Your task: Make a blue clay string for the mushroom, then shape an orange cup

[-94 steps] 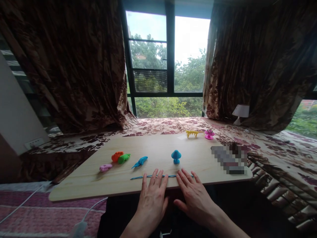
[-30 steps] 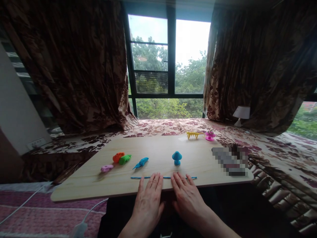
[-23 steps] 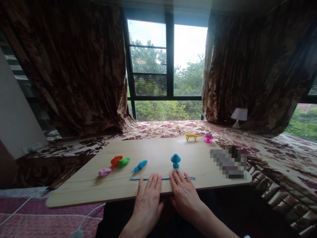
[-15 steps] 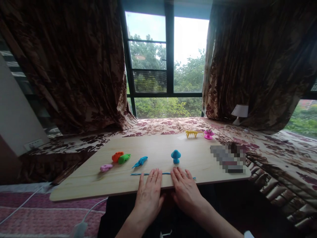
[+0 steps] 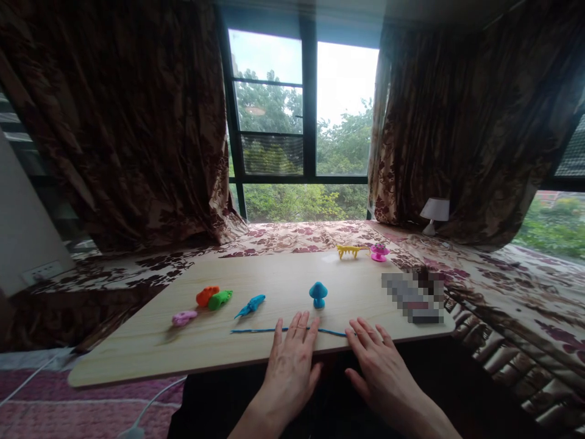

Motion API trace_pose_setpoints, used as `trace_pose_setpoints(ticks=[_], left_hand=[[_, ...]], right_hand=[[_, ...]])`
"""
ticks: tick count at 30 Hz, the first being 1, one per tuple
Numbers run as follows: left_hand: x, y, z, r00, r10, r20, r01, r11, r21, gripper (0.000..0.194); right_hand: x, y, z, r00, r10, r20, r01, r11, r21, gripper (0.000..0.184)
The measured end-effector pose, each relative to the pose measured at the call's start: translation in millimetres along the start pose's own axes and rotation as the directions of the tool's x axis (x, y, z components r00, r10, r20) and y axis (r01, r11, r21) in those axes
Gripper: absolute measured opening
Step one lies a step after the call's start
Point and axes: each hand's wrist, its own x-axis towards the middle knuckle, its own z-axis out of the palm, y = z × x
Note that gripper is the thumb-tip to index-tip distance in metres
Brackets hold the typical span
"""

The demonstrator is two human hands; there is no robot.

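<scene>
Strand [image 5: 256,330], blue, thin, clay-like, smooth, lies crosswise near the front edge of the desk [image 5: 269,274], bent slightly down toward its right end. Left hand [image 5: 295,356] palm down, fingers straight and slightly apart, laid over the strand right of its middle. Right hand [image 5: 377,356] also flat, fingers spread, fingertips at the strand's right end; cannot tell how firmly they press. Hands well apart from each other.

Count: one strand, two hands, seven clay-like figures. Blue mushroom [image 5: 319,290], domed cap on a short stem, upright just beyond the left hand. Pointed blue figure [image 5: 251,305], tapered, left of it. Green figure [image 5: 220,299], lumpy, up against rounded orange figure [image 5: 206,296]; pink figure [image 5: 183,318] near them. Yellow figure [image 5: 348,250], several thin legs, far edge; magenta figure [image 5: 379,256], footed, dotted top, just beside it.

Around: pixelated patch [image 5: 414,299] covers the desk's right side, contents unreadable. Floral cloth [image 5: 292,235] behind, white lamp [image 5: 436,210] on it, two dark patterned curtains [image 5: 150,122] flanking the window [image 5: 309,122]. Fingers hide parts of the strand.
</scene>
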Motion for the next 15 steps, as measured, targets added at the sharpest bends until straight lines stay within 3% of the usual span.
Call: trace_pose_setpoints(ticks=[4,9,15], left_hand=[[5,4,2.6,0.999,0.007,0.039,-0.006,1.000,-0.017,0.065],[8,12,-1.7,0.999,0.038,0.005,-0.037,0.999,-0.029,0.063],[2,25,10.2,0.993,0.106,0.060,-0.098,0.989,-0.114,0.064]], right_hand=[[8,6,5,0.999,0.036,0.011,-0.036,0.999,-0.025,0.058],[11,8,-4,0.999,0.044,-0.006,-0.044,0.999,-0.027,0.056],[-8,-8,12,0.998,-0.056,0.015,0.056,0.998,-0.016,0.060]])
